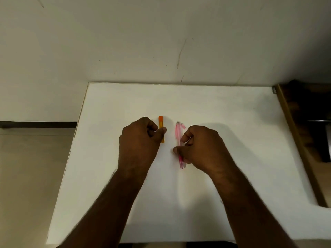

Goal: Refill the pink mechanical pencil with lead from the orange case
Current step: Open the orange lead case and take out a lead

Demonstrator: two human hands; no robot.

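At frame centre, on the white surface [232, 140], the pink mechanical pencil [179, 140] is pinched mid-barrel by the right hand [200, 149]; the orange case [161, 126] is pinched by the left hand [139, 138]. Both are judged light, rigid and slick; the lead inside is presumed brittle.

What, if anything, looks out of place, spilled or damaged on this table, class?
Nothing stands out. The orange case and pink mechanical pencil lie roughly parallel on the white table, with the left hand and right hand closing on them. No loose lead shows. Only the wall has scuff marks.

No readable text, labels or numbers appear anywhere.
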